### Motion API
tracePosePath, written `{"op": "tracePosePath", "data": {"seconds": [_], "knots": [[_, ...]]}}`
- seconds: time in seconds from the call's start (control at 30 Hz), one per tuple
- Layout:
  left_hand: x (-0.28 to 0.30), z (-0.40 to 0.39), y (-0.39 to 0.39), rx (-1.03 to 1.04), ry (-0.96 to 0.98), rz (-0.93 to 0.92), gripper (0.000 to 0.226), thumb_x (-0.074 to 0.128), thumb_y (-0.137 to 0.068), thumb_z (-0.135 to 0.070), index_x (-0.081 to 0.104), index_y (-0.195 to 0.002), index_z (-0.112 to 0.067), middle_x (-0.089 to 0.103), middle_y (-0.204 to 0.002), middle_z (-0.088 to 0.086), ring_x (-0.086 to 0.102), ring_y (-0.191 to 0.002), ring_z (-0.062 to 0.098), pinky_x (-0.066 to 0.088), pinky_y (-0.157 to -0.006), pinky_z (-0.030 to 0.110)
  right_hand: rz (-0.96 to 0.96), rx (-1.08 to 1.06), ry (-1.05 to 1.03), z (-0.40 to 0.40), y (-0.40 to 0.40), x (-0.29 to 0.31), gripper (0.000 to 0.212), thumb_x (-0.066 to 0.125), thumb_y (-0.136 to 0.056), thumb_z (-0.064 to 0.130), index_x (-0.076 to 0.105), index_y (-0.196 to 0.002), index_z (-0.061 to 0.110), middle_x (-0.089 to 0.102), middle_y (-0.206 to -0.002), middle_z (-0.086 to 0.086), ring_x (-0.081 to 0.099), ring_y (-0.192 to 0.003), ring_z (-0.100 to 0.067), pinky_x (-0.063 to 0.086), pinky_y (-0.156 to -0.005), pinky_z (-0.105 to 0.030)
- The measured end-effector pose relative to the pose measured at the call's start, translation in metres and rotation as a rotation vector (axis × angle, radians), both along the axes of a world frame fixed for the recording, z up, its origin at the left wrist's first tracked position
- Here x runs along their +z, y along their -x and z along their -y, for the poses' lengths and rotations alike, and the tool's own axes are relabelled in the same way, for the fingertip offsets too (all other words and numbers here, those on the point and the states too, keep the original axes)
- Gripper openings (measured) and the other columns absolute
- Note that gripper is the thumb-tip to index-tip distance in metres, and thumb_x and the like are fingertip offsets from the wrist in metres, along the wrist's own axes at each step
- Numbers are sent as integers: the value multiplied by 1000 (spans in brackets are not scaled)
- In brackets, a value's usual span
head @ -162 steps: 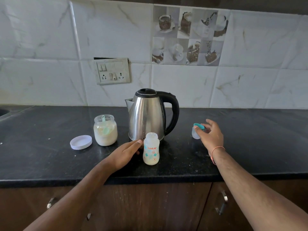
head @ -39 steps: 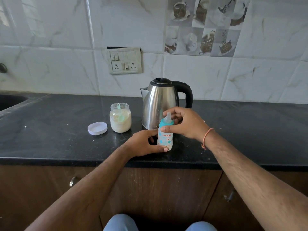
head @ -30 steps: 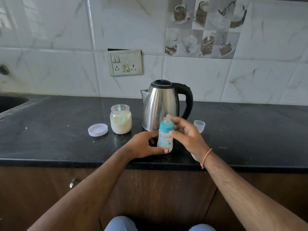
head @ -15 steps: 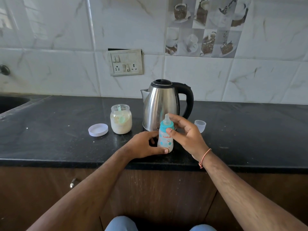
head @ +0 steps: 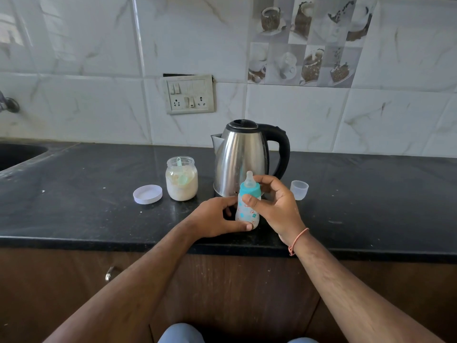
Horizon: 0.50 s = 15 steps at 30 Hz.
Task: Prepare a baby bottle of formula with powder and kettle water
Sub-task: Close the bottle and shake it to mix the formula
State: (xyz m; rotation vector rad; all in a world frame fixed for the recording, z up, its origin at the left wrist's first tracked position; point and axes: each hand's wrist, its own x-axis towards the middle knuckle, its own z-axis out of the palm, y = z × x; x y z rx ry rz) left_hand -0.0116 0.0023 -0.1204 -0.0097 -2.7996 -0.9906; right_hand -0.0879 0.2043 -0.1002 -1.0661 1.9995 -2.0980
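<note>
Between your hands stands one baby bottle: left hand clasps its base, right hand pinches its teal collar; behind, one kettle.

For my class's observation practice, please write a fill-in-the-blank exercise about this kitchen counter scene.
1. The baby bottle stands directly in front of the ____.
2. The jar of powder has a ____ standing in it.
3. The white lid lies to the ____ of the jar.
4. The left hand steadies the bottle while the right hand grips its ____ collar.

Missing words: kettle; scoop; left; blue
</note>
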Motion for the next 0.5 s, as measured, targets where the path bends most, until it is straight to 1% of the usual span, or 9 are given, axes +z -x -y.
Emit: {"op": "tracePosePath", "data": {"seconds": [0.07,0.1,0.13,0.2,0.3,0.4,0.5], "knots": [[-1,0,0,2,-4,2,75,79,-72,-81,65,-137,-45,74,-106,-19,68,-92,3,55,-81,26,-19,1,20,3,-2,-2,40,92,-85,35,71,-115,49,73,-123,13,67,-123,-16,65,-93,-37],[-2,1,1,2,-7,2,73,80,-73,-80,65,-136,-46,74,-105,-19,68,-91,2,54,-80,26,-27,27,33,3,-2,-2,40,89,-85,37,70,-117,52,72,-125,13,66,-124,-17,65,-93,-36],[-1,1,1,1,-8,2,69,81,-74,-79,66,-134,-47,74,-105,-19,67,-90,2,53,-80,25,-35,55,38,3,-2,-2,41,85,-88,35,70,-122,51,72,-128,13,65,-126,-18,64,-94,-36],[-1,1,1,-8,-10,8,67,81,-76,-77,65,-134,-47,74,-106,-19,67,-92,3,54,-81,26,-42,93,25,1,0,-2,43,82,-95,26,69,-133,42,72,-133,12,65,-130,-16,64,-97,-36],[-2,2,2,-13,-8,10,71,80,-75,-79,65,-136,-46,74,-109,-19,69,-94,4,59,-87,31,-10,128,10,0,2,0,41,77,-99,16,67,-134,37,75,-128,12,68,-128,-14,63,-96,-33],[-1,1,2,-14,-10,11,70,82,-76,-77,65,-137,-45,74,-110,-19,68,-94,4,59,-87,31,37,190,25,-2,4,2,40,77,-100,22,67,-138,28,74,-135,1,66,-131,-18,61,-100,-34],[-1,2,2,-19,-1,29,74,80,-76,-79,61,-140,-48,74,-116,-19,69,-102,4,60,-95,36,92,263,43,-2,7,6,44,76,-98,26,65,-140,20,74,-137,-6,65,-135,-24,58,-109,-39]]}}
